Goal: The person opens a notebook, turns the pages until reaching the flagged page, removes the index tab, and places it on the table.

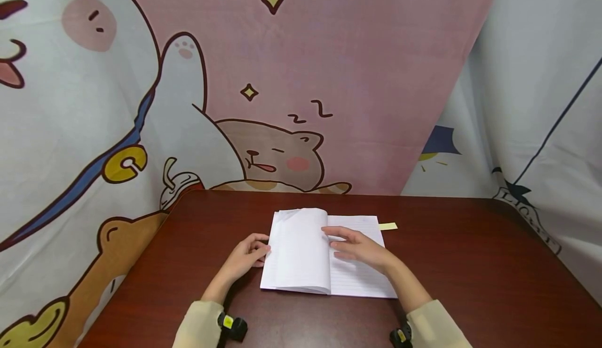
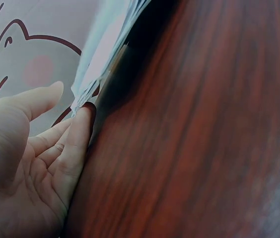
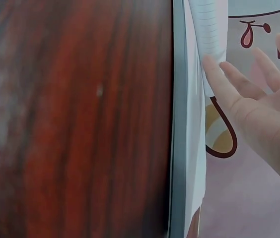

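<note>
An open notebook (image 1: 301, 254) with white pages lies on the table; faint ruled lines show on its right page (image 1: 362, 277). My left hand (image 1: 246, 256) is at the notebook's left edge. In the left wrist view its fingertips (image 2: 83, 116) touch the edge of the page stack (image 2: 105, 54), while the thumb stands apart from the paper. Over the right page, near the centre fold, is my right hand (image 1: 359, 248) with fingers extended and spread. The right wrist view has one fingertip (image 3: 210, 62) against or very near a curved page (image 3: 210, 34); contact is unclear.
A pale yellow tab (image 1: 388, 226) sticks out from the notebook's right edge. The dark reddish wooden table (image 1: 470, 264) extends around it. Behind hangs a printed cloth (image 1: 376, 76) with cartoon animals. Dark cameras (image 1: 233, 327) are strapped at both wrists.
</note>
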Action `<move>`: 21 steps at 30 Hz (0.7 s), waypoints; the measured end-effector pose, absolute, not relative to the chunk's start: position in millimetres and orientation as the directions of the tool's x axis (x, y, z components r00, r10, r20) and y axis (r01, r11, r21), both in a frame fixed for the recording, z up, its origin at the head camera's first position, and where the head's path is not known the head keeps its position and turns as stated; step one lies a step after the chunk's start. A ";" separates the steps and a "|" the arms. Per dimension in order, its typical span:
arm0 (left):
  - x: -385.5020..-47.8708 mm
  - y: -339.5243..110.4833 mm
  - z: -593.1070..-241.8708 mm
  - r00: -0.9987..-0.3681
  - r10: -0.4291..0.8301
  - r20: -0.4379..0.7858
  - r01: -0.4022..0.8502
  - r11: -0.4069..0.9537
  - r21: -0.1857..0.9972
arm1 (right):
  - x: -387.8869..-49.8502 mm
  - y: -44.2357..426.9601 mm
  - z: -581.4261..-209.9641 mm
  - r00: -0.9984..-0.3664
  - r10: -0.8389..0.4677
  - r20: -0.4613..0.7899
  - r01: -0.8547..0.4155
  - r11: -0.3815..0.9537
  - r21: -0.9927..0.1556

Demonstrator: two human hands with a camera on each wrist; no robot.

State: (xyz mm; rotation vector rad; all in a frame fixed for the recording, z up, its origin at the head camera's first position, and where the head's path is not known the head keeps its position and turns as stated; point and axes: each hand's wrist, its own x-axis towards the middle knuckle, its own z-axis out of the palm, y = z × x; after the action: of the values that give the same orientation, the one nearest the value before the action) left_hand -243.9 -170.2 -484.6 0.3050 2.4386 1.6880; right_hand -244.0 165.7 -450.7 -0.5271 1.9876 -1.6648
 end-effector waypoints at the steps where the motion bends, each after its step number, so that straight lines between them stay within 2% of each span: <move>1: -243.8 -170.2 -484.4 -0.966 0.256 -0.016 0.075 0.342 0.937 | -244.0 165.4 -451.2 -0.803 -0.584 -0.119 0.012 0.183 -0.983; 9: -244.3 -168.5 -484.3 -0.971 0.238 -0.023 0.061 0.339 0.939 | -242.8 162.2 -451.3 -0.799 -0.596 -0.085 -0.043 0.198 -0.979; 21: -245.9 -168.1 -487.6 -0.975 0.221 -0.037 0.048 0.366 0.929 | -242.5 156.8 -451.1 -0.790 -0.604 -0.108 -0.033 0.218 -0.975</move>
State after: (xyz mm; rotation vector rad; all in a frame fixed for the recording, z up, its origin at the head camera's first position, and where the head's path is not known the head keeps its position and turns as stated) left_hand -245.9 -168.1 -487.6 0.2443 2.4644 1.6678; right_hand -242.5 156.8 -451.1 -0.5875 2.0263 -1.6050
